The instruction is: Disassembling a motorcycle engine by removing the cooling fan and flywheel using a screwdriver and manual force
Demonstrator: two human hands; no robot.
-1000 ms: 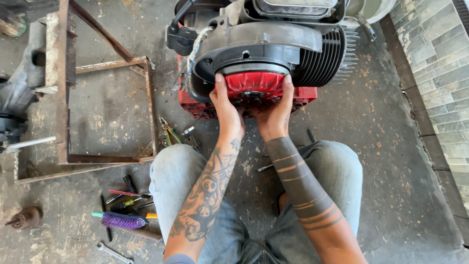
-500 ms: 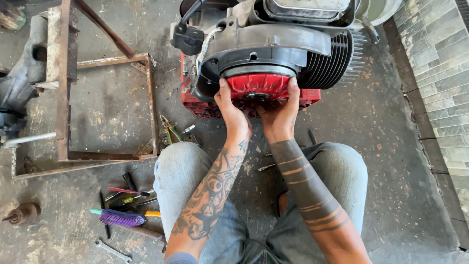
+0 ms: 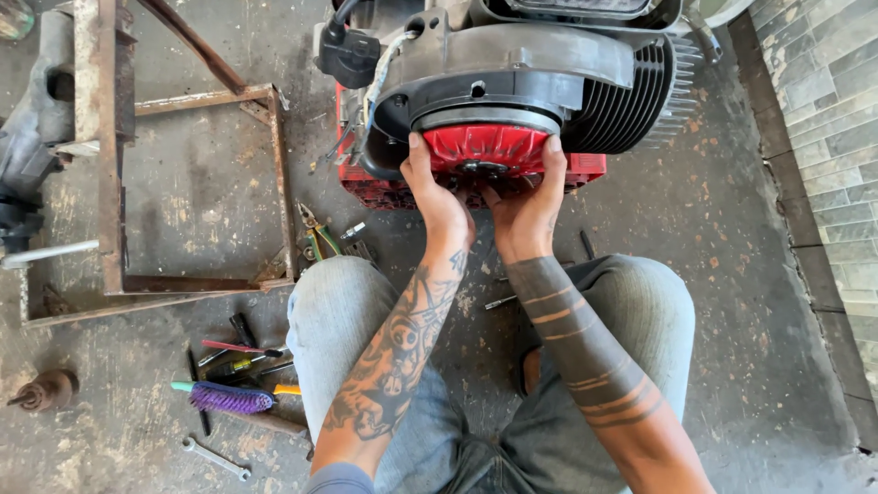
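Head view: both hands are clamping the red fan at the engine front, left hand gripping its left rim, right hand its right rim. Round, finned, looks like rigid plastic — light, stiff, fins probably brittle, so rim is the grip point. Black shroud, metal cooling fins. Purple brush and wrench are lying on the concrete floor.

Both hands on red flywheel (engine above)
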